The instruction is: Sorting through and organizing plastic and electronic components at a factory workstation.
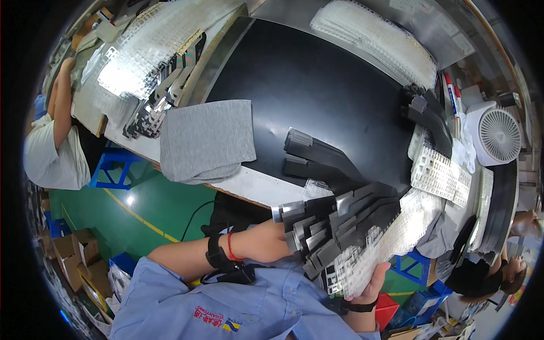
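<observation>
Several thin black bent strips (368,212), some with shiny ends, lie fanned out over a white plastic grid tray (354,266) near my body. My left hand (263,242) reaches to the left ends of these strips; its fingers are hidden behind them. Around the tray's near right edge my right hand (371,283) is closed, thumb showing on the outer side. Two more bundles of black strips (323,153) rest on the black mat (317,73), just beyond the tray.
A folded grey cloth (207,139) lies at the table's left edge. White grid trays (374,37) are stacked at the back, with more trays (442,175) and a white fan (498,133) at right. Other people sit far left and far right. A blue stool (116,167) stands at left.
</observation>
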Demonstrator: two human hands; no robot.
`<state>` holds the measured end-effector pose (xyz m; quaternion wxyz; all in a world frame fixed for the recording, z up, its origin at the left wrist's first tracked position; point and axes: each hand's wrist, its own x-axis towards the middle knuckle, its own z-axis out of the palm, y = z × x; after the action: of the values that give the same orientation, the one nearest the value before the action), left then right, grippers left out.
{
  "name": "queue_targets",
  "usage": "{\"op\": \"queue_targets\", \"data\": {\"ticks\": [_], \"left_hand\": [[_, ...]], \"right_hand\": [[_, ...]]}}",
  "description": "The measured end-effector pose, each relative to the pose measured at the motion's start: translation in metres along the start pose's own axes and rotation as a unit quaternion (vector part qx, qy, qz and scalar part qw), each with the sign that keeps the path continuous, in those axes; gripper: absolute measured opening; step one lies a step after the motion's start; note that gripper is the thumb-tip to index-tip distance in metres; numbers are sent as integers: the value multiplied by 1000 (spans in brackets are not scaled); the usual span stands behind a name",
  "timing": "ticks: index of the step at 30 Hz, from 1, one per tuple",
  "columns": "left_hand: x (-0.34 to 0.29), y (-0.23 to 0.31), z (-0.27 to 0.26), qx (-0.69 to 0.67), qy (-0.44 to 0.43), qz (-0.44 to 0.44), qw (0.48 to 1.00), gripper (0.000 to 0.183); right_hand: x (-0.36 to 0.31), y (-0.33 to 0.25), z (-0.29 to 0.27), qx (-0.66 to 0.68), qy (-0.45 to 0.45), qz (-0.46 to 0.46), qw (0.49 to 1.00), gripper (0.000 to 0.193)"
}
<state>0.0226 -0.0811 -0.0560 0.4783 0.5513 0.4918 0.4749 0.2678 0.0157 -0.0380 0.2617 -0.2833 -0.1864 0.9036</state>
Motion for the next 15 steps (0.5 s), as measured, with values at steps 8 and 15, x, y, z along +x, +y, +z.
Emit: {"op": "queue_targets", "data": {"ticks": [8, 15], "left_hand": [[9, 13, 1, 1, 69, 34, 997, 30], [5, 4, -9, -260, -33, -139, 955, 20]], "right_hand": [[3, -7, 6, -180, 48, -16, 982, 65], [20, 16, -2, -180, 141, -66, 971, 54]]}}
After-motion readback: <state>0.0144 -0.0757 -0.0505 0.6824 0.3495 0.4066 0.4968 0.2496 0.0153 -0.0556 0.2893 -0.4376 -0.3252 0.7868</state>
